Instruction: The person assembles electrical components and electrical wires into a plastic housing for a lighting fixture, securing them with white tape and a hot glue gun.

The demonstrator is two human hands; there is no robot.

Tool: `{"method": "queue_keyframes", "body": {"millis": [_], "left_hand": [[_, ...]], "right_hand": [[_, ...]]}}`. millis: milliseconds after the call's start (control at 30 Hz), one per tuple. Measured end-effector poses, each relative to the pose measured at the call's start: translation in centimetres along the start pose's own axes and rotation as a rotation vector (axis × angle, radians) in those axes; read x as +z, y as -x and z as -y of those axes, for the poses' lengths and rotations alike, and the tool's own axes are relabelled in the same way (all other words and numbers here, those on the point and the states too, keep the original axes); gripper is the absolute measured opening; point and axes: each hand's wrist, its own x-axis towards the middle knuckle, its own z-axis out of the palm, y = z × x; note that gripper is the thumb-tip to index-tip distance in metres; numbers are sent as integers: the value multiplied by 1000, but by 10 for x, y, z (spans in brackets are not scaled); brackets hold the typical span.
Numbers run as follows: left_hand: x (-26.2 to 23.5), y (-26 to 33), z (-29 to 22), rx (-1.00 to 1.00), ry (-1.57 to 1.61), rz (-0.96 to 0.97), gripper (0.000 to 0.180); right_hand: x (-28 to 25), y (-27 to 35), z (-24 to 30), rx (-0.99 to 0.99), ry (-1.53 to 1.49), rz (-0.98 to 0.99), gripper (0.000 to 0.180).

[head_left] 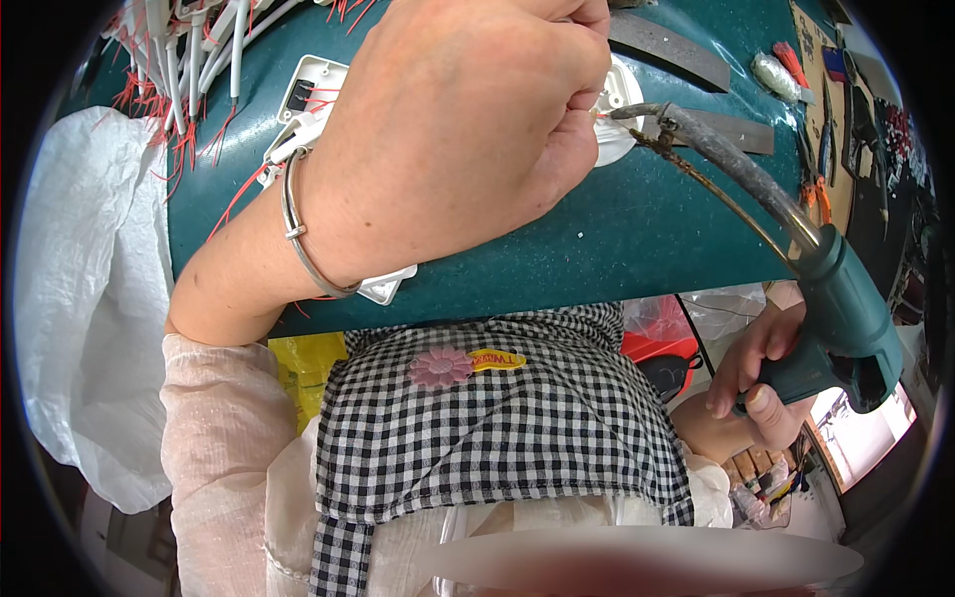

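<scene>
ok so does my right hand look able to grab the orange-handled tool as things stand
Probably not straight away: your right hand is wrapped around the green soldering gun, though the orange-handled tool does lie on that same side.

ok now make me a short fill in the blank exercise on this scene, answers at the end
The soldering gun is held in the person's ____ grip.
A metal bracelet circles the ____ wrist.
The apron has black and ____ checks.
The flower on it is ____.
Missing words: right; left; white; pink.
</scene>
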Motion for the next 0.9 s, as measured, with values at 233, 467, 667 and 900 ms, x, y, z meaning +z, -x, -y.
{"method": "queue_keyframes", "body": {"millis": [233, 467, 667, 900], "left_hand": [[0, 0, 1, 13, 14, 10, 15], [0, 0, 0, 28, -16, -12, 15], [-2, -2, 0, 46, -24, 0, 15], [-4, -2, -1, 46, -54, 16, 14]], "right_hand": [[-17, -2, -1, -127, -118, 109, 64], [-25, -14, -4, -259, -176, 103, 71], [-15, -25, -15, -311, -228, 19, 76], [17, -58, -28, -418, -61, -85, 81]]}}
